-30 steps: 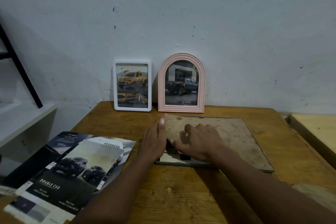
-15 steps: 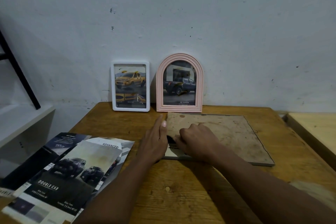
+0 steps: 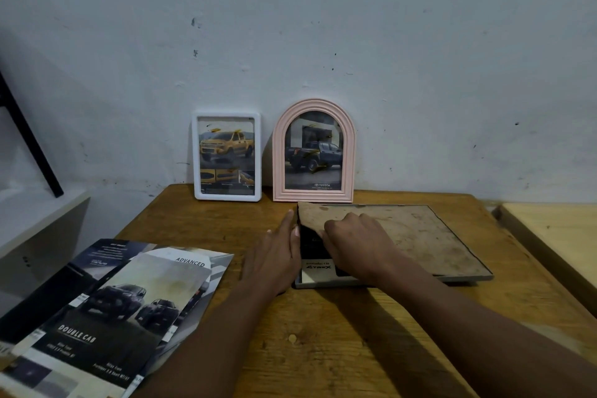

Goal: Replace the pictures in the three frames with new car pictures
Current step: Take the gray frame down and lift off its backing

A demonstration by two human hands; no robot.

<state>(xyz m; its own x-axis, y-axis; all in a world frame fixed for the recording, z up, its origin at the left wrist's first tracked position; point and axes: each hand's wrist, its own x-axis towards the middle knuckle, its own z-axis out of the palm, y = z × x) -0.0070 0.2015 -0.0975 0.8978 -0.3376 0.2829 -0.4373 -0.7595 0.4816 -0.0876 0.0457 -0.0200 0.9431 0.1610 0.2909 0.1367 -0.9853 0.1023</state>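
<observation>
A large frame (image 3: 465,279) lies face down on the wooden table (image 3: 323,349), its brown backing board (image 3: 420,236) on top. My right hand (image 3: 355,245) grips the board's left edge and lifts it, baring a car picture (image 3: 318,268) underneath. My left hand (image 3: 274,255) rests flat against the frame's left side, fingers straight. A white frame (image 3: 227,155) with a yellow pickup picture and a pink arched frame (image 3: 314,152) with a dark pickup picture lean upright on the wall behind.
Car brochures (image 3: 106,317) lie spread at the table's front left. A pale shelf (image 3: 35,216) with a black slanted bar (image 3: 29,139) stands at the left. A second light wooden surface (image 3: 555,236) adjoins at the right.
My right hand has raised the backing board's left edge higher, so more of the picture beneath shows. My left hand stays against the frame's side.
</observation>
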